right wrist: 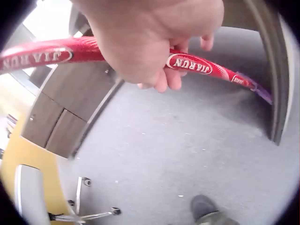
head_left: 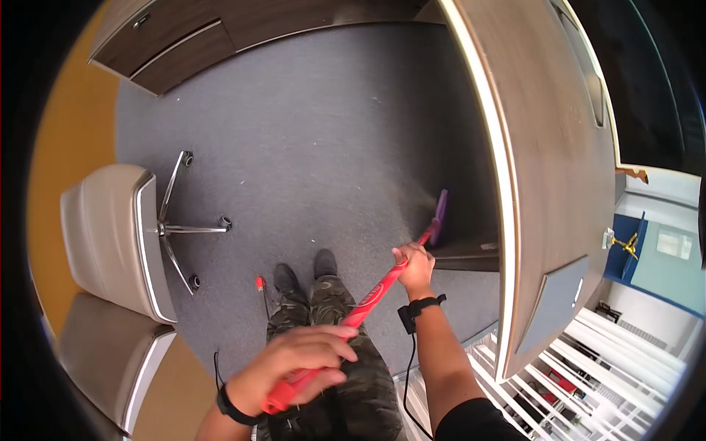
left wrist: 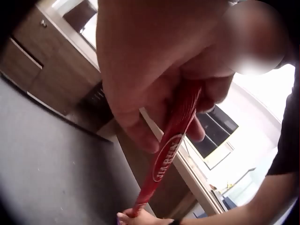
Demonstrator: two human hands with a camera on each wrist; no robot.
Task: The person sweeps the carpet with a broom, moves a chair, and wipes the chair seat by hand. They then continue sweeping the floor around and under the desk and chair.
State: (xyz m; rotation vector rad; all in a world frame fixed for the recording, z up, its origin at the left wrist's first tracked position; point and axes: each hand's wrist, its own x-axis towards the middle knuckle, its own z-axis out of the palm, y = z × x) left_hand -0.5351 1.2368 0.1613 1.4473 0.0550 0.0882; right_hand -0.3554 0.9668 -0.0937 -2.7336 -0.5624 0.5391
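1. My left hand [head_left: 301, 359] grips the red broom handle [head_left: 375, 295] near its top, likely to steer.
2. My right hand [head_left: 417, 268] grips lower, nearer the table [head_left: 559, 176], probably for leverage.
3. The purple broom head [head_left: 441, 213] sits by the table's recess.

The pole [head_left: 378, 292] is red, with white lettering in white-outlined ovals; its head [head_left: 441, 209] is purple. The floor [head_left: 294, 140] is grey; the trousers [head_left: 365, 378] carry a camouflage pattern. The bench [head_left: 551, 191] is brown, the chair [head_left: 107, 228] taupe.
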